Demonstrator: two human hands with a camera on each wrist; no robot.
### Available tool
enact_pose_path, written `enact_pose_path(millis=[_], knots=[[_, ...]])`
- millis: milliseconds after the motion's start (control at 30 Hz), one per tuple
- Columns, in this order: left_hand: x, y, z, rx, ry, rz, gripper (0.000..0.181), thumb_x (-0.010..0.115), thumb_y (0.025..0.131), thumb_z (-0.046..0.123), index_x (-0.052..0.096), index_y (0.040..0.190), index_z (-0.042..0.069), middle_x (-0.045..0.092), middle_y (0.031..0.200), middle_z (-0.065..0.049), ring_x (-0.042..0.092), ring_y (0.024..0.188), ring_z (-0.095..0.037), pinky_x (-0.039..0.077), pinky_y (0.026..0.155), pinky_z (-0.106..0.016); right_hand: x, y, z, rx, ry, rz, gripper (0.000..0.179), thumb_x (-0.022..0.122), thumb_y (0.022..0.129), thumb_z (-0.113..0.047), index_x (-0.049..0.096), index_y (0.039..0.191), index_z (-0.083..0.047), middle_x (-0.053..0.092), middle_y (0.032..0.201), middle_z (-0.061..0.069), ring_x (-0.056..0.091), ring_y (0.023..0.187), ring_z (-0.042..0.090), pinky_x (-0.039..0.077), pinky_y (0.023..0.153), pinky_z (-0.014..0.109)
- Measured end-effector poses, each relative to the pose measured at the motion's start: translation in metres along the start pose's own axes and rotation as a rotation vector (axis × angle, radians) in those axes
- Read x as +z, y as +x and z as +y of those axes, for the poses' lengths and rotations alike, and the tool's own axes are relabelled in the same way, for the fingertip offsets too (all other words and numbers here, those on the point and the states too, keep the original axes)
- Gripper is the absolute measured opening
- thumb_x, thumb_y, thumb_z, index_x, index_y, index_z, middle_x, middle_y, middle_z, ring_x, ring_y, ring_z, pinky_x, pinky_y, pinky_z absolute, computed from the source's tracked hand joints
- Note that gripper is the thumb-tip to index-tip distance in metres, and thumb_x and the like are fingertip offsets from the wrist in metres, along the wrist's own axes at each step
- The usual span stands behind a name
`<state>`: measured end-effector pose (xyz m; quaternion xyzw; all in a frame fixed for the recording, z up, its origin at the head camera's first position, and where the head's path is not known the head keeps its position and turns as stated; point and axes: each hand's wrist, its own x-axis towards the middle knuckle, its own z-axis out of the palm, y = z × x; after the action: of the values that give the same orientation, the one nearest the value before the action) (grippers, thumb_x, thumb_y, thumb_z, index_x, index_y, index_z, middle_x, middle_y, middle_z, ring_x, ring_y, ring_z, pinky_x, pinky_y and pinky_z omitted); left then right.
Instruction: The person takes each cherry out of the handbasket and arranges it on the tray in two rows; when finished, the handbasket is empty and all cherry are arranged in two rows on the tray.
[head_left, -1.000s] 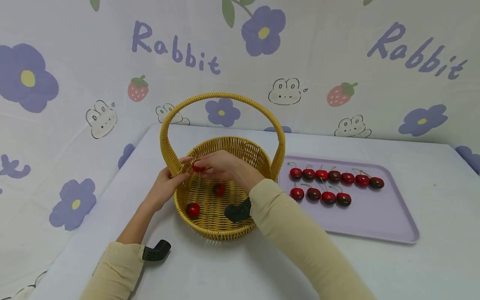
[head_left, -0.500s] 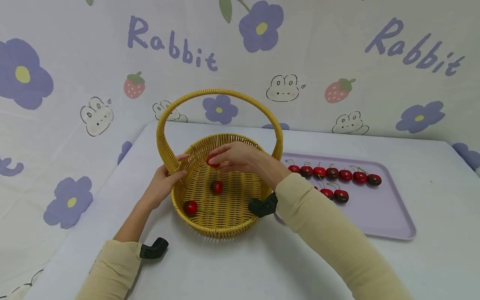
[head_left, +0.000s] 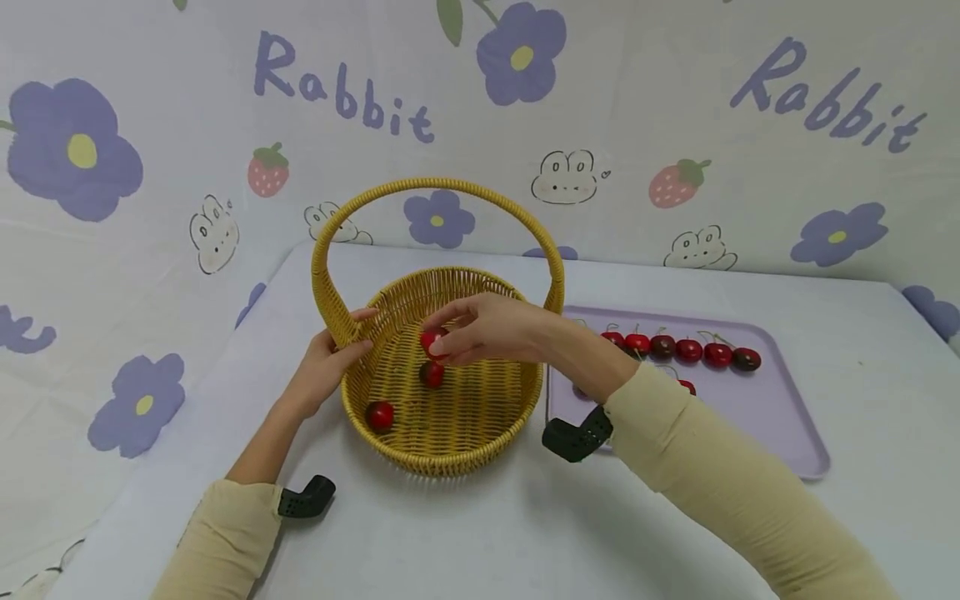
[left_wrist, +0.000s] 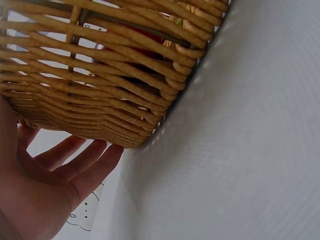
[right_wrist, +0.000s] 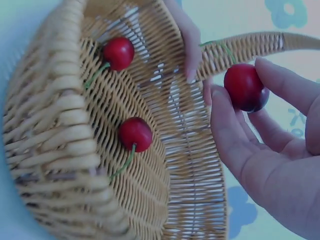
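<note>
A yellow wicker basket (head_left: 442, 465) with a tall arched handle stands on the table. At its left side my left hand (head_left: 324, 375) grips the rim by the foot of the handle, the fingers (left_wrist: 95, 172) spread along the outer wall in the left wrist view. Over the inside of the basket, my right hand (head_left: 491, 331) pinches a dark red cherry (right_wrist: 245, 87) between thumb and fingertips; its green stem points up and away. Two more cherries lie on the basket floor, one near the middle (head_left: 431, 374) and one at the front left (head_left: 380, 416).
To the right of the basket lies a lilac tray (head_left: 757, 433) with several cherries (head_left: 688, 350) in rows, partly hidden by my right forearm. A white cloth (head_left: 120, 250) printed with flowers and rabbits hangs behind the white table (head_left: 420, 542).
My right hand has moved from beside the left hand back to the right, still holding the cherry. The forearm now covers more of the tray. My left hand stays on the basket.
</note>
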<state>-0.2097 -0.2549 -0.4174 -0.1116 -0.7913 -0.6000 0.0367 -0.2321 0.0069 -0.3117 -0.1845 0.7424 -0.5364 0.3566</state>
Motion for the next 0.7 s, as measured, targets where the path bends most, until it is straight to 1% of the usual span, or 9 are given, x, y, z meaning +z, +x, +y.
enact_pose_path(millis=[167,233,300,400,467,567,633,700], knots=[[0.001,0.000,0.003,-0.010,-0.001,0.002,0.047,0.050,0.098,0.011,0.041,0.143,0.006,0.045,0.137,-0.023,0.045,0.118,-0.030,0.034,0.098,-0.045,-0.005,-0.025,0.002,-0.024,-0.148,-0.034,0.037,0.069,0.088,-0.014,0.062,0.124,-0.011,0.060,0.113,0.011,0.062,0.100,0.024,0.050,0.086,0.033],[0.001,0.000,0.004,-0.016,0.000,0.001,0.047,0.050,0.098,0.011,0.041,0.144,0.006,0.045,0.137,-0.022,0.045,0.118,-0.030,0.035,0.098,-0.044,-0.008,-0.037,0.005,-0.033,-0.215,-0.028,0.037,0.071,0.086,-0.019,0.062,0.122,-0.015,0.060,0.110,0.009,0.061,0.099,0.023,0.050,0.086,0.033],[0.001,0.000,0.005,-0.020,0.003,0.001,0.047,0.050,0.098,0.011,0.041,0.143,0.006,0.045,0.137,-0.022,0.045,0.118,-0.029,0.035,0.097,-0.043,-0.011,-0.048,0.009,-0.039,-0.250,-0.021,0.038,0.072,0.086,-0.024,0.062,0.121,-0.018,0.061,0.110,0.007,0.057,0.102,0.023,0.048,0.088,0.036],[0.001,0.000,0.007,-0.022,0.007,0.003,0.047,0.050,0.098,0.011,0.042,0.143,0.005,0.046,0.137,-0.022,0.045,0.118,-0.029,0.036,0.096,-0.042,-0.018,-0.065,0.015,-0.051,-0.256,-0.014,0.039,0.073,0.085,-0.027,0.061,0.121,-0.019,0.062,0.109,0.006,0.054,0.104,0.025,0.045,0.090,0.042],[0.001,0.000,0.008,-0.025,0.010,0.004,0.047,0.050,0.098,0.011,0.042,0.143,0.005,0.046,0.137,-0.022,0.046,0.117,-0.029,0.036,0.096,-0.042,-0.023,-0.075,0.019,-0.057,-0.238,-0.017,0.040,0.073,0.085,-0.027,0.060,0.122,-0.018,0.062,0.111,0.007,0.053,0.106,0.025,0.044,0.090,0.043],[0.001,0.001,0.009,-0.031,0.011,0.003,0.047,0.050,0.098,0.012,0.041,0.143,0.006,0.046,0.137,-0.022,0.046,0.117,-0.029,0.036,0.097,-0.042,-0.031,-0.087,0.024,-0.066,-0.206,-0.015,0.041,0.072,0.086,-0.025,0.058,0.123,-0.014,0.060,0.112,0.009,0.052,0.105,0.028,0.045,0.087,0.043],[0.001,0.000,0.010,-0.037,0.011,0.002,0.047,0.050,0.098,0.012,0.041,0.144,0.006,0.046,0.137,-0.022,0.046,0.117,-0.029,0.035,0.097,-0.042,-0.035,-0.095,0.027,-0.062,-0.198,0.003,0.040,0.072,0.086,-0.026,0.058,0.122,-0.014,0.059,0.113,0.010,0.052,0.105,0.027,0.046,0.085,0.042],[0.001,0.000,0.011,-0.040,0.010,0.002,0.047,0.049,0.098,0.012,0.041,0.144,0.006,0.046,0.137,-0.022,0.046,0.117,-0.029,0.035,0.097,-0.043,-0.039,-0.102,0.031,-0.066,-0.173,0.019,0.041,0.072,0.085,-0.025,0.057,0.121,-0.012,0.058,0.115,0.011,0.054,0.105,0.029,0.046,0.086,0.042]])
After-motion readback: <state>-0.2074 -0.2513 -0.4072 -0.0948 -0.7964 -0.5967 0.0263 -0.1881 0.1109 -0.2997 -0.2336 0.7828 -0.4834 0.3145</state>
